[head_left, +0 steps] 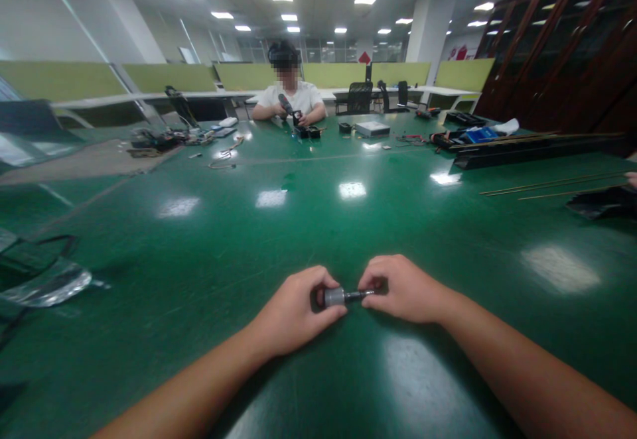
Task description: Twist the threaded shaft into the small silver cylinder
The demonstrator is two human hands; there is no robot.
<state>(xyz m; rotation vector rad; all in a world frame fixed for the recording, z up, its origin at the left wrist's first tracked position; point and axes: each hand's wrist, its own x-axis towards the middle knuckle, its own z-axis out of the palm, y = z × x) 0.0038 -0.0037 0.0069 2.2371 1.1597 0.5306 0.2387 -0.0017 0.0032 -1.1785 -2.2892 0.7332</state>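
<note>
Lower centre, left fingers (332, 318) clamp grey cylinder (334, 296), right fingers (377, 303) pinch dark shaft (352, 296); skewed pull might cause slipping.

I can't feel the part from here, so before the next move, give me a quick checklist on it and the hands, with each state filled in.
1. Left hand on the grey cylinder: ok, thumb and fingers are around it.
2. Right hand on the dark shaft: ok, fingertips at its outer end.
3. Cylinder and shaft aligned: ok, they look roughly in line.
4. Shaft firmly fixed to the cylinder: cannot tell.
5. Co-worker's hands away from the part: ok, across the green table.
</note>
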